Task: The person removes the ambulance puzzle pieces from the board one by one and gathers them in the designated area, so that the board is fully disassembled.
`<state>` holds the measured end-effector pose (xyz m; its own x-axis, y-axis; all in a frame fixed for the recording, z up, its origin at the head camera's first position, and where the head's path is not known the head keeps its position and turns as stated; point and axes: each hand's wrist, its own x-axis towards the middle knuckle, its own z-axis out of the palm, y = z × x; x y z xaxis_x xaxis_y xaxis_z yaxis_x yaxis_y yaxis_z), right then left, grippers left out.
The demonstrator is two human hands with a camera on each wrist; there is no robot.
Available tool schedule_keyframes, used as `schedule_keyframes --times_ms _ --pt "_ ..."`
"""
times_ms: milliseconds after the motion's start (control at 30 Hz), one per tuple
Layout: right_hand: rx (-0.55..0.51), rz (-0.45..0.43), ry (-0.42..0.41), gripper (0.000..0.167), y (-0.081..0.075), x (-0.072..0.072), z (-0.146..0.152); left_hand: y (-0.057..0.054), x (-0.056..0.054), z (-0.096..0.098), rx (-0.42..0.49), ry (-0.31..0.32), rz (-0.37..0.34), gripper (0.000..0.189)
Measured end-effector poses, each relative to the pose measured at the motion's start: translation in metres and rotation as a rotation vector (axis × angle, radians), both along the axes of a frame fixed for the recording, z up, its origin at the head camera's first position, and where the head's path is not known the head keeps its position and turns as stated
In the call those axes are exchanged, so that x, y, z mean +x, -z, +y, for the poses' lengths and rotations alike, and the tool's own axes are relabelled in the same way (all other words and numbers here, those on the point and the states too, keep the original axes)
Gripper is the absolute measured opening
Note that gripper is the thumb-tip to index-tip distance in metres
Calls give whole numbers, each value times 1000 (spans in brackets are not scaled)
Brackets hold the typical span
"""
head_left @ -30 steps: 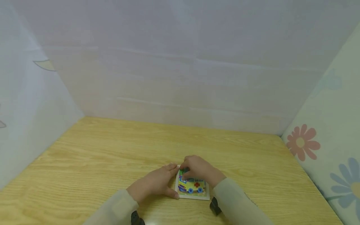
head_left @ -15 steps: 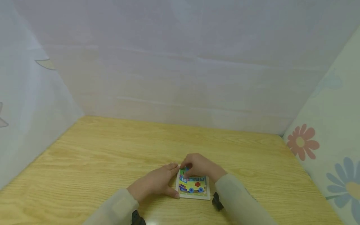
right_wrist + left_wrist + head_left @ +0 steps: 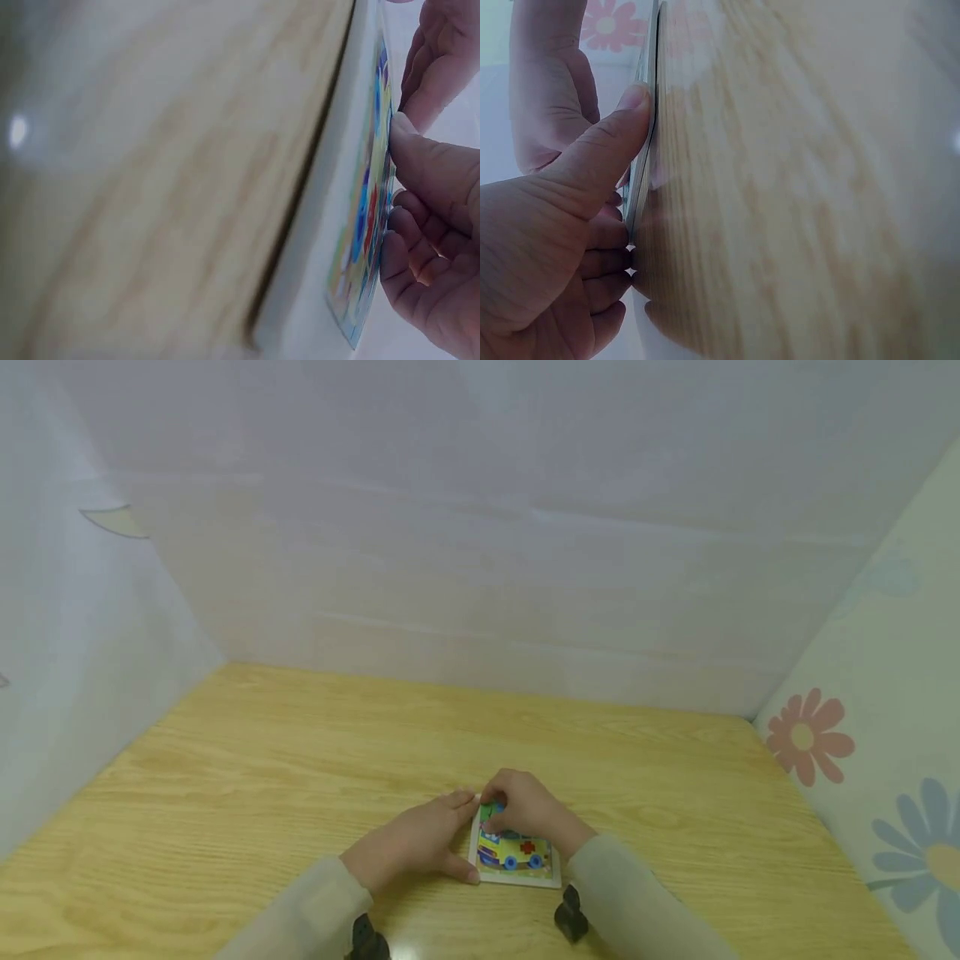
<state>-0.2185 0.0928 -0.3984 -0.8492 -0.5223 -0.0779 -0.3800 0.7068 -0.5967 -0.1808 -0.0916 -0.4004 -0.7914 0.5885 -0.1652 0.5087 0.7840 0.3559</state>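
A small jigsaw puzzle [image 3: 517, 883] in a pale frame lies flat on the wooden table, showing a yellow ambulance with a red cross and blue wheels. My left hand [image 3: 416, 839] rests along its left side, with thumb at the near corner and fingers at the far corner. In the left wrist view, the thumb [image 3: 604, 142] presses the frame's edge. My right hand [image 3: 528, 806] bends over the upper left part, thumb and index finger about a green puzzle piece [image 3: 489, 811]. The right wrist view shows the thumb [image 3: 424, 154] against the picture; the fingertips' contact is partly hidden.
The wood-grain table [image 3: 315, 752] extends around the puzzle. A pale cloth wall [image 3: 480, 585] stands behind it, and a flower-printed wall [image 3: 862, 718] closes the right side. Black wrist devices [image 3: 572, 917] sit below the sleeves.
The right hand lifted slightly from the picture and then settled again, its thumb covering more of the ambulance windows. The left hand stays at the frame's left side.
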Motion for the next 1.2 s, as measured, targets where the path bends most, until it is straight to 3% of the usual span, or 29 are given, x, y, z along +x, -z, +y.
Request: schedule_keyframes --times_ms 233,1200 --pt "-3 -43 44 26 1 -3 -3 -2 1 0 -7 6 0 98" --pt "-61 -71 80 29 6 -1 -1 1 1 2 -16 -2 23 98"
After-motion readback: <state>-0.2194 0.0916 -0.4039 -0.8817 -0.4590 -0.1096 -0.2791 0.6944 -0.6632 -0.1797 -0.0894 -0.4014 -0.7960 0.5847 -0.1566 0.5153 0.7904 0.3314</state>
